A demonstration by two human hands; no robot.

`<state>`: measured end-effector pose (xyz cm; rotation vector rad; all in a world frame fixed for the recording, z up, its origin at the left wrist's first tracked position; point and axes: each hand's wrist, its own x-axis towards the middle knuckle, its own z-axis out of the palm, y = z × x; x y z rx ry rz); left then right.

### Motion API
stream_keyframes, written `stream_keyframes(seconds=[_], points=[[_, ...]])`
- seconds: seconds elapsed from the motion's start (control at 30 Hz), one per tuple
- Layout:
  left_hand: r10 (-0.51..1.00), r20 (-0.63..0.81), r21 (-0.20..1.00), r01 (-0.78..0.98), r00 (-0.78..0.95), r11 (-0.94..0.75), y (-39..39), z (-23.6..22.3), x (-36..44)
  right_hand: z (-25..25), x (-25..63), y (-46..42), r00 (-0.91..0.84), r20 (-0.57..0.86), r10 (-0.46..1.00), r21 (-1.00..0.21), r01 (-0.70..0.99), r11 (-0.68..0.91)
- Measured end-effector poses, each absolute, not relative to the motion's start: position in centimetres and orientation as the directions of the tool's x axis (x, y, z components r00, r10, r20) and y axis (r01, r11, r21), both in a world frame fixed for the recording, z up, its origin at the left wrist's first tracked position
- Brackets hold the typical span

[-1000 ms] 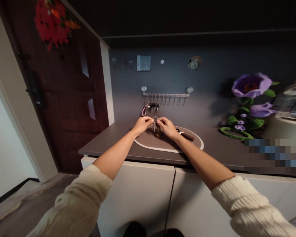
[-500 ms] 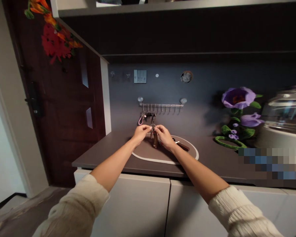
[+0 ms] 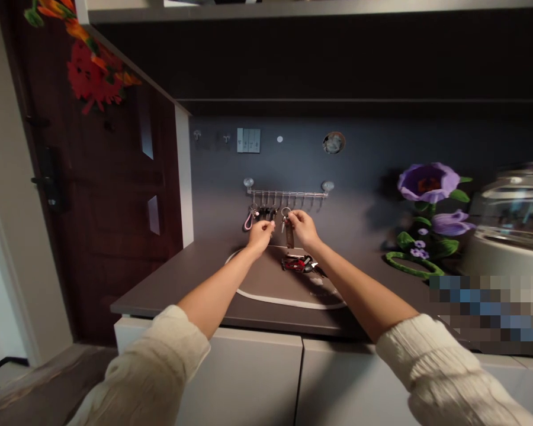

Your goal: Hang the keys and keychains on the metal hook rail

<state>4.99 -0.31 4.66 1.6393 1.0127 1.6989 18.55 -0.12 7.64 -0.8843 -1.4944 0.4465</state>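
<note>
In the head view my right hand [image 3: 304, 229] pinches a key ring [image 3: 286, 211] just under the hook rail [image 3: 288, 194]. Keys and a brown fob [image 3: 290, 235] dangle from that ring. My left hand [image 3: 261, 235] is to its left, thumb and finger pressed together; what is in them, if anything, cannot be made out. Right behind it, several black-topped keys [image 3: 265, 212] and a pink strap [image 3: 249, 221] hang from the rail's left hooks. Below my hands, a red and black bunch of keys [image 3: 296, 264] lies on the oval mat [image 3: 288, 303].
A purple flower ornament [image 3: 429, 183] and a clear-domed appliance [image 3: 517, 207] stand on the counter [image 3: 169, 284] at right. Overhead juts a dark shelf [image 3: 320, 59]. Switches [image 3: 249, 141] sit on the wall, and a dark red door [image 3: 89, 236] is at left.
My hands have moved apart. The right hand has lifted the key ring with the brown fob up and right, close to the rail. More of the bunch on the mat now shows.
</note>
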Motion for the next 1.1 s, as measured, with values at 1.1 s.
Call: stream_keyframes(seconds=[1.1], points=[[0.677,0.702,0.290,0.779,0.221,-0.556,-0.2,2.2,3.7,8.7,15.9,7.2,0.523,0.417,0.743,-0.907,0.295,0.302]])
